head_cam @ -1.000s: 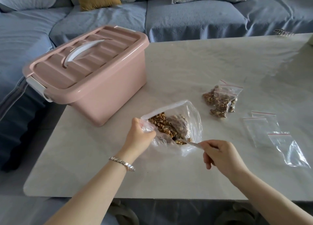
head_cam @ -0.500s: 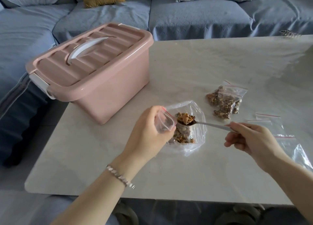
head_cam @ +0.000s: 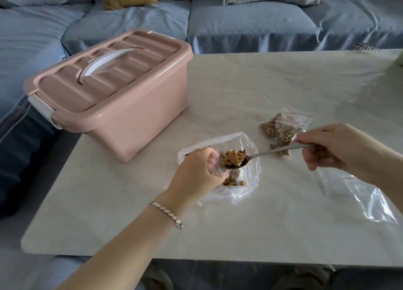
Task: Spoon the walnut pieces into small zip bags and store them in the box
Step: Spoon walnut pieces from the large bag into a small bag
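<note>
On the pale stone-look table [head_cam: 239,235], the left hand [head_cam: 196,171] grips a small zip bag [head_cam: 214,169] over the large walnut bag [head_cam: 246,189]. The right hand [head_cam: 333,145] pinches a spoon [head_cam: 268,153] heaped with walnut pieces [head_cam: 232,157]. Beyond lie filled zip bags [head_cam: 283,128], then the lidded pink box [head_cam: 122,97], then a blue sofa [head_cam: 239,23].

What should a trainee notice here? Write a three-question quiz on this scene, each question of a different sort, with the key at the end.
1. True or false: the pink box is closed.
2. The spoon in the right hand is: A empty; B loaded with walnut pieces; C put down.
3. What does the left hand hold?
Key: 1 true; 2 B; 3 a small clear bag.
</note>
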Available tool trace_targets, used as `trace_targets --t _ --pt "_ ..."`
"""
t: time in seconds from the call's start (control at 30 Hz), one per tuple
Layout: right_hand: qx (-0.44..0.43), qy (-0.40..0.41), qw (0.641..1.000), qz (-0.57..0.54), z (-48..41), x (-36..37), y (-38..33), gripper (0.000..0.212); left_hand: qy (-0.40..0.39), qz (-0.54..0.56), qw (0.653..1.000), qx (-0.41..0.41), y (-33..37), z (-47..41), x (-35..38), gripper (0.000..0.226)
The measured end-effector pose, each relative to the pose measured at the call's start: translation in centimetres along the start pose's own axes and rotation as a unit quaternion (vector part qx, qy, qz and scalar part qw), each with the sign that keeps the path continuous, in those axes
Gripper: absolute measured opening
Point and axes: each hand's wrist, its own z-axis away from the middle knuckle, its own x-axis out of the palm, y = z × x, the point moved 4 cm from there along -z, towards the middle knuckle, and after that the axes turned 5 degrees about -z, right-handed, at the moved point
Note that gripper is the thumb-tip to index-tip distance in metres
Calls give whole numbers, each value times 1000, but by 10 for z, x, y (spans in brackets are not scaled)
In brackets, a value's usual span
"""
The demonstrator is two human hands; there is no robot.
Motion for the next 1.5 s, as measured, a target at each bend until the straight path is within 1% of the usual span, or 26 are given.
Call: trace_targets --t 0.07,0.13,0.23,0.3,0.37,0.47,0.57,0.67,0.73,0.77,0.83,0.93,1.03,1.1,1.17,1.23,1.3,1.4,1.5 --pt "-7 -13 1000 27 -1 8 -3 17 -15 -19 1000 17 4 1 0 26" --pt "-22 -25 998 51 -1 17 -8 19 -24 -4 999 29 9 4 0 26" --pt "-65 -28 993 91 2 29 -18 21 -30 16 999 18 10 9 -1 39" --pt "-111 -27 985 131 7 38 -26 24 -22 26 999 5 9 11 -2 41" --pt "-164 -18 967 193 15 46 -34 28 -2 32 999 2 8 13 -3 39" --pt "-254 15 926 279 31 56 -44 33 34 38 999 -1 4 15 -3 39" --pt "-340 31 900 271 49 60 -50 25 66 79 995 -12 -4 18 -1 39" --pt "-391 63 896 202 59 48 -49 25 105 111 988 -31 -16 28 -6 29" --pt "-383 95 911 121 54 33 -38 26 119 117 985 -30 -24 38 -10 29" --pt "-368 112 918 98 50 26 -29 26 119 113 986 -31 -29 42 -10 33" --pt "-319 135 933 100 40 22 -4 26 99 94 989 -47 -38 48 -9 41" --pt "-260 134 950 108 29 30 36 26 26 41 996 -79 -49 51 -1 46" --pt "-251 125 952 124 26 41 62 19 -18 23 995 -94 -51 52 4 52" --pt "-260 126 948 133 26 44 73 18 -41 20 996 -80 -48 53 8 60" --pt "-265 123 946 143 28 48 81 18 -64 33 995 -68 -44 54 10 62" --pt "-258 120 948 141 31 52 90 16 -82 52 993 -65 -41 54 13 59" --pt "-236 120 957 122 33 57 100 13 -85 90 990 -62 -38 52 17 51" --pt "-177 112 976 63 32 65 113 20 -79 156 984 -44 -30 50 23 38" --pt "-127 102 987 -11 30 75 114 23 -81 200 976 -24 -24 49 29 36"
